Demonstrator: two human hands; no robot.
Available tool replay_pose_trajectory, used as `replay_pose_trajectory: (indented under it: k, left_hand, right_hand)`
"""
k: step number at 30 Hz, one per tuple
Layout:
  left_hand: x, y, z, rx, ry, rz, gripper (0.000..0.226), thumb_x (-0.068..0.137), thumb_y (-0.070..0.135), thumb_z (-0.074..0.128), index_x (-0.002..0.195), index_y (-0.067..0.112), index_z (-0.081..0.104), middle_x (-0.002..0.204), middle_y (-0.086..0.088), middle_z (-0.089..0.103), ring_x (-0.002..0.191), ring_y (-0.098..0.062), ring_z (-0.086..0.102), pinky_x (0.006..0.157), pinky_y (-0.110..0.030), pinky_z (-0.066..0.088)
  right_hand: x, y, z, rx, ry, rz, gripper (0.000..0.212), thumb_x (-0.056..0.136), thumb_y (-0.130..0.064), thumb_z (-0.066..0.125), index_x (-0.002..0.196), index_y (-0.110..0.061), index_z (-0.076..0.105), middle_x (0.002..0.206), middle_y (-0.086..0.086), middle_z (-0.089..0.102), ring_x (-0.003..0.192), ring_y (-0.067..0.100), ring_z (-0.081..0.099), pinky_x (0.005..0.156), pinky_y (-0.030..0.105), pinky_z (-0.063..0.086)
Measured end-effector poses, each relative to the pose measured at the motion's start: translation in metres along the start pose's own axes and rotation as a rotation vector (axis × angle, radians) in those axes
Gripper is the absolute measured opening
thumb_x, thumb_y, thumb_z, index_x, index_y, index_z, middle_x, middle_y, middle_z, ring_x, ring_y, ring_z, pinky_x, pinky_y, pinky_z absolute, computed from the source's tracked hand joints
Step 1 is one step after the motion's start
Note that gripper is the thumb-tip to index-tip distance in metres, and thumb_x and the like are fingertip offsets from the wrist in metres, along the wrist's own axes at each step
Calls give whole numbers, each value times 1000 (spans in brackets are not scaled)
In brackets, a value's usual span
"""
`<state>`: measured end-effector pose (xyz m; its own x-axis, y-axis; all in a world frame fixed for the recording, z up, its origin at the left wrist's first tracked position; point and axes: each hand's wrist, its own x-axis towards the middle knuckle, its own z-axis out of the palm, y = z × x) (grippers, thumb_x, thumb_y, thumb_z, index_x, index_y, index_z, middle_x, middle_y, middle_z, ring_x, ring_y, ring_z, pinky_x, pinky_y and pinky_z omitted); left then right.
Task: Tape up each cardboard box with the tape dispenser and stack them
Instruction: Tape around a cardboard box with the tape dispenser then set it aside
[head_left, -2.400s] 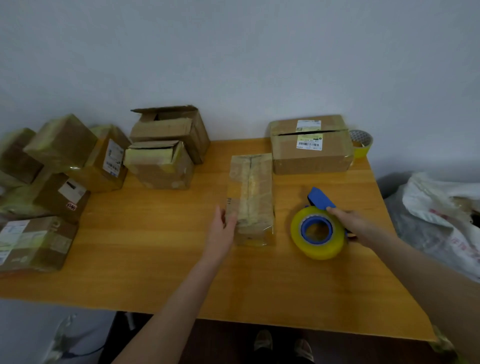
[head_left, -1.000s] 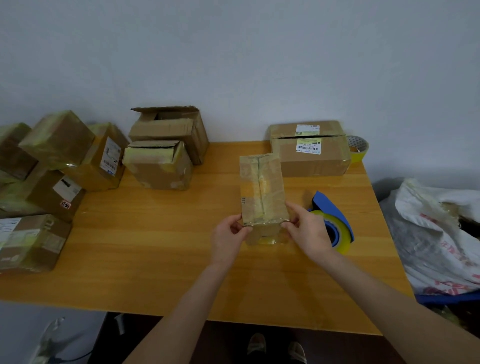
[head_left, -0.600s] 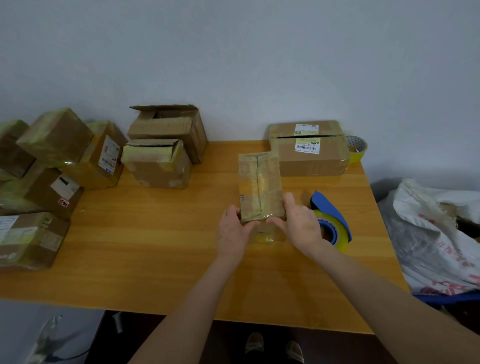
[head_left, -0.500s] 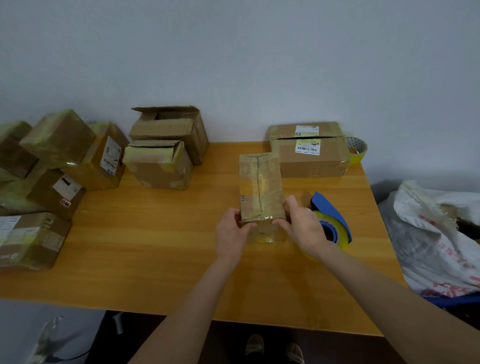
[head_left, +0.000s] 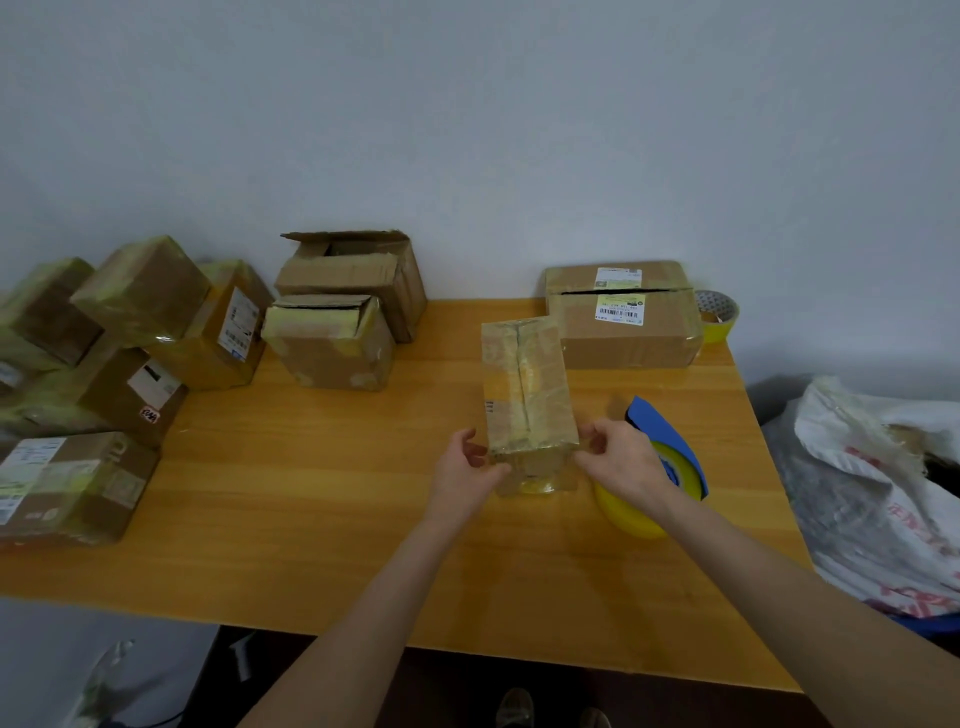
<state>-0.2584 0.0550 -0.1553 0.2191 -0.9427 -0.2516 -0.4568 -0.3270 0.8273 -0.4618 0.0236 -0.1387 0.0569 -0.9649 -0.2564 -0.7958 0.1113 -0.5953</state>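
Head cam: the narrow taped box (head_left: 524, 384) sits mid-table, running near to far. The person's left hand (head_left: 470, 467) is curled round its near-left corner and the right hand (head_left: 621, 460) is pinching the near-right one. The blue tape dispenser (head_left: 675, 457) with its yellow roll lies on the wooden table (head_left: 311, 493) just right of that hand, partly behind it, and other boxes (head_left: 130, 338) are piled at the left edge.
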Motion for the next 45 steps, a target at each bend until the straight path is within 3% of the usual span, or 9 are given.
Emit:
replay_pose_trajectory:
  k: [5,9,13,16,21,25,28,33,45]
  left_hand:
    - [9,24,20,-93,36,-117,60,86,41,67,135,13,47,124,-1,59,99,-12,56,70,-17,45]
    - [13,26,25,89,66,-80,40,94,33,57,128,11,54,122,-5,63,97,-17,59,75,-26,48]
    - [18,21,20,68,12,-178,74,97,40,50,152,6,14,147,-11,41,131,-28,44,103,-38,41]
    - [23,26,13,-74,1,-255,89,91,46,59,154,10,7,158,-11,20,143,-30,26,114,-46,29]
    - [20,41,5,-226,-68,-234,61,92,41,59,145,19,38,145,-2,45,115,-17,50,89,-30,47]
    - [15,46,-25,-165,211,-174,38,87,37,66,116,17,52,102,5,58,87,-10,55,66,-22,45]
    - [8,45,-74,-114,390,-152,34,87,43,64,102,18,46,89,5,53,73,-6,51,52,-22,36]
    - [-6,23,-159,62,505,-84,31,89,49,54,111,28,50,88,12,54,81,-10,53,62,-26,41]
    - [39,-128,-391,349,386,-76,36,90,50,54,111,22,61,105,2,64,94,-18,58,78,-31,47]
  right_hand:
    - [5,-24,9,90,-27,117,77,79,-72,57,133,-18,45,104,-2,65,88,18,64,73,38,58]
    - [11,-26,11,43,-24,135,63,84,-61,61,128,-18,47,112,3,66,94,22,64,75,39,57]
    - [15,-12,10,187,-100,169,61,86,-60,59,131,-19,49,121,2,63,105,22,61,88,42,53]
    - [21,-9,11,337,-126,209,82,78,-58,71,142,-17,38,140,7,50,124,26,50,100,45,47]
    - [36,-30,11,358,-66,178,79,84,-52,68,147,-19,34,144,6,49,125,28,51,98,44,48]
    - [30,-70,25,370,-4,49,63,82,-37,73,136,-18,45,126,3,61,94,17,57,59,23,43]
    - [18,-111,37,400,14,-66,64,78,-39,75,132,-22,44,116,-2,63,83,11,54,54,21,41]
    - [-4,-180,63,402,16,-221,63,74,-45,75,127,-25,45,109,-4,64,91,15,63,76,38,57]
    - [-7,-367,249,363,-181,-140,58,77,-44,77,119,-20,44,118,0,62,89,12,60,72,30,56]
